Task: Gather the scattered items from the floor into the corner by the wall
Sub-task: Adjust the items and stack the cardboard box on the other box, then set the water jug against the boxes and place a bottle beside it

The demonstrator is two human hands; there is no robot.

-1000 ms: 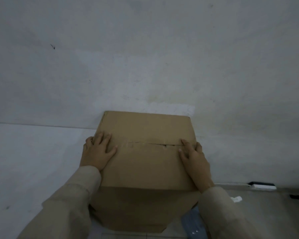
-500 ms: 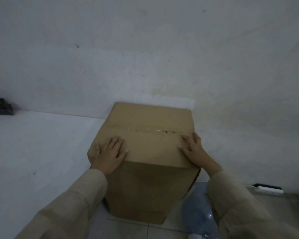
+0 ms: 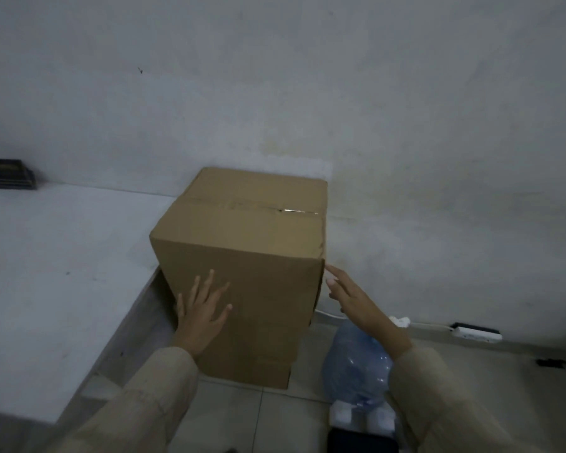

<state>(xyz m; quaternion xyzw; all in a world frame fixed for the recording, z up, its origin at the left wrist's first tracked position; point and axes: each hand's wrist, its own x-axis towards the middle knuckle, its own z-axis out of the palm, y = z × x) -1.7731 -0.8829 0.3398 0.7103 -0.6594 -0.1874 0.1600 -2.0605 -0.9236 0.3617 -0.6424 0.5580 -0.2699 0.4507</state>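
A tall taped cardboard box (image 3: 242, 230) stands on the tiled floor against the white wall, beside a low white platform. My left hand (image 3: 201, 308) lies flat with spread fingers on the box's near face. My right hand (image 3: 350, 295) is at the box's right front edge, fingers straight, fingertips at or just off the cardboard. A blue plastic bag (image 3: 356, 367) sits on the floor right of the box, partly behind my right sleeve.
The white platform (image 3: 53, 273) fills the left side, with a dark flat stack (image 3: 7, 174) at its far end. A white power strip (image 3: 474, 335) and cable lie along the wall base. White and black items (image 3: 360, 426) lie at the bottom edge.
Both hands slid off the box's top: the left now lies on the front face, the right at the right edge. The view pulled back, showing more floor and the bag.
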